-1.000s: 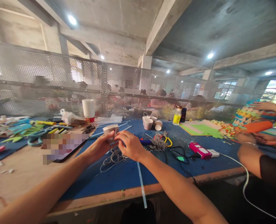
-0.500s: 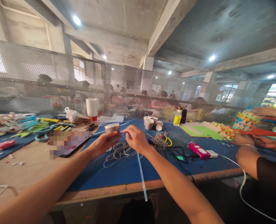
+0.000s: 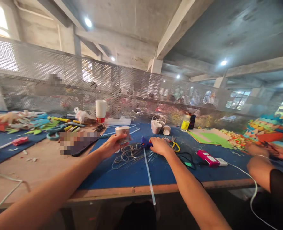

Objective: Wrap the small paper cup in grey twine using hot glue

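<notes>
My left hand (image 3: 110, 146) grips a small paper cup (image 3: 122, 131), wrapped in greyish cord, upright above the blue mat. My right hand (image 3: 160, 145) has its fingers closed around a blue hot glue gun (image 3: 143, 142) that lies on the mat. A long translucent glue stick (image 3: 149, 177) extends from the gun over the front table edge. Loose grey cord (image 3: 127, 155) lies in loops between my hands. Yellow-handled scissors (image 3: 175, 146) are just right of my right hand, beside more cord partly hidden behind it.
Several cord-wrapped cups (image 3: 156, 127) stand or lie at the back. A cup stack (image 3: 100, 111) is further left, near a phone (image 3: 84, 145). A pink device (image 3: 208, 158) with a white cable lies right. A co-worker's hands (image 3: 258, 151) work at far right.
My right hand has moved from beside the cup down and right onto the glue gun, closing on it. My left hand still holds the cup. The view has shifted slightly.
</notes>
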`<state>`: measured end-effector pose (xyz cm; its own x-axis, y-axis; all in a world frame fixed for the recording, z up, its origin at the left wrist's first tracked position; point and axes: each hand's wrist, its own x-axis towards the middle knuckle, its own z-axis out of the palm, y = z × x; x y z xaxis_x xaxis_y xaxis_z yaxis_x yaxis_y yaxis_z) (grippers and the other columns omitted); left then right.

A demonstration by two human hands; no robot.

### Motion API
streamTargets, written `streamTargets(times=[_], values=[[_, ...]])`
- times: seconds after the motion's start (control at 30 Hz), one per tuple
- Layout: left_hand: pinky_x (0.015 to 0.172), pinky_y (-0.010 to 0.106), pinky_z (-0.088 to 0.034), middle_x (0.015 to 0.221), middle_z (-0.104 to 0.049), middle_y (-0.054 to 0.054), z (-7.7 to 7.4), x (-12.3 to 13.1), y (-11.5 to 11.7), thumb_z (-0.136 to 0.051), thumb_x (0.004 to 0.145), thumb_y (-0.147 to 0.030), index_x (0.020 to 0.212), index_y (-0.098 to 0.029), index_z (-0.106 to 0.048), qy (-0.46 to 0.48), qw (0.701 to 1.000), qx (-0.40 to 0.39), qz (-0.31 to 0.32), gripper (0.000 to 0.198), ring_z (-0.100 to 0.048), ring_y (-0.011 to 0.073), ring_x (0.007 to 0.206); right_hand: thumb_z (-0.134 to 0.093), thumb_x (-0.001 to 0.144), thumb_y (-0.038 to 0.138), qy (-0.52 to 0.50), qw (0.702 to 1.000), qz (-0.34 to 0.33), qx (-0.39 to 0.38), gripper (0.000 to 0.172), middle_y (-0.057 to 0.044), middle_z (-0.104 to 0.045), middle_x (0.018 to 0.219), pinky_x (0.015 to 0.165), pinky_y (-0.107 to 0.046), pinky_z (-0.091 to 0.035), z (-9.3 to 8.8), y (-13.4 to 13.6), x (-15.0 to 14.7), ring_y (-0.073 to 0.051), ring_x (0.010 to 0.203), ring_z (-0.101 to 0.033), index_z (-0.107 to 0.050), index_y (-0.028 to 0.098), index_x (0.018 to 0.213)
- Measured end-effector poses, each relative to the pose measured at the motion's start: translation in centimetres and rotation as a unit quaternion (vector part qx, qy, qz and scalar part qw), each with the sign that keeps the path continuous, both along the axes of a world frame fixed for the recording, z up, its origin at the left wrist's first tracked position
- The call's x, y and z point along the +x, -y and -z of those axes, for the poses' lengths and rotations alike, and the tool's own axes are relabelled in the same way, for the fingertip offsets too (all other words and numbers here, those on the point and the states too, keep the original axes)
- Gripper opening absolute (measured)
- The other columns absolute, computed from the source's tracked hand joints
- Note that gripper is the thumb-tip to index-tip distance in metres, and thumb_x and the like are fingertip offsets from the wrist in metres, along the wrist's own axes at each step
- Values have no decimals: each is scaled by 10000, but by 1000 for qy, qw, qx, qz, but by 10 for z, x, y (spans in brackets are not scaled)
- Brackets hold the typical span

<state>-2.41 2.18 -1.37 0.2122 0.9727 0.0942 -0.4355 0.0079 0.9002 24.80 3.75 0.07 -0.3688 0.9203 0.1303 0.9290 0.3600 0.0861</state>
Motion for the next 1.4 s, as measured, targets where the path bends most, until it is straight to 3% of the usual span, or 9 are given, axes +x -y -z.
streamTargets(times=[0.2,0.37,0.47,0.6,0.77,1.1,1.4], values=[[867,324,-614,1095,-773,152,-1,-1,0,-745,831,-189,1114,-121,-720,0,1000,-9,9,292,-739,250,1021,-540,913,183,-10,999,-9,31,323,-163,-637,1226,897,-380,-447,3,4,-4,-284,1075,-652,-555,147,1233],[826,307,-617,1011,-780,126,-4,-1,3,-701,844,-143,1089,-110,-724,23,1000,-16,-1,248,-749,216,925,-585,916,204,-124,988,-34,83,397,-130,-613,1244,851,-333,-460,6,-5,-1,-250,1011,-671,-533,194,1309],[814,300,-611,1008,-781,129,-6,0,5,-719,837,-155,1072,-120,-729,25,999,-21,0,238,-752,218,915,-597,953,280,-225,967,-52,108,356,-101,-633,1217,864,-313,-468,9,-13,-1,-227,1017,-672,-569,223,1303],[830,281,-594,1066,-779,133,-6,1,3,-795,799,-186,1081,-138,-729,5,1000,-29,-1,293,-746,217,954,-612,949,335,-339,925,-82,147,224,-89,-681,1070,876,-307,-478,8,-20,-4,-224,1004,-661,-656,177,1101],[813,274,-598,1070,-777,129,-1,1,-1,-830,758,-177,1058,-137,-731,-4,1000,-24,1,318,-743,206,931,-584,953,457,-442,878,-135,128,295,-60,-709,931,815,-300,-500,7,-16,-12,-203,871,-664,-671,177,984],[814,301,-582,1070,-778,130,-2,4,3,-790,763,-180,1068,-143,-732,-7,1000,-18,11,312,-737,229,949,-622,930,493,-496,846,-183,72,326,-45,-729,879,761,-287,-512,8,3,-29,-191,798,-673,-692,178,976],[853,328,-557,1056,-776,117,-1,3,1,-774,755,-192,1077,-152,-729,-5,1000,-22,18,328,-731,230,959,-615,928,517,-499,843,-189,66,344,-46,-729,880,745,-287,-521,7,9,-31,-194,780,-673,-690,187,993]])
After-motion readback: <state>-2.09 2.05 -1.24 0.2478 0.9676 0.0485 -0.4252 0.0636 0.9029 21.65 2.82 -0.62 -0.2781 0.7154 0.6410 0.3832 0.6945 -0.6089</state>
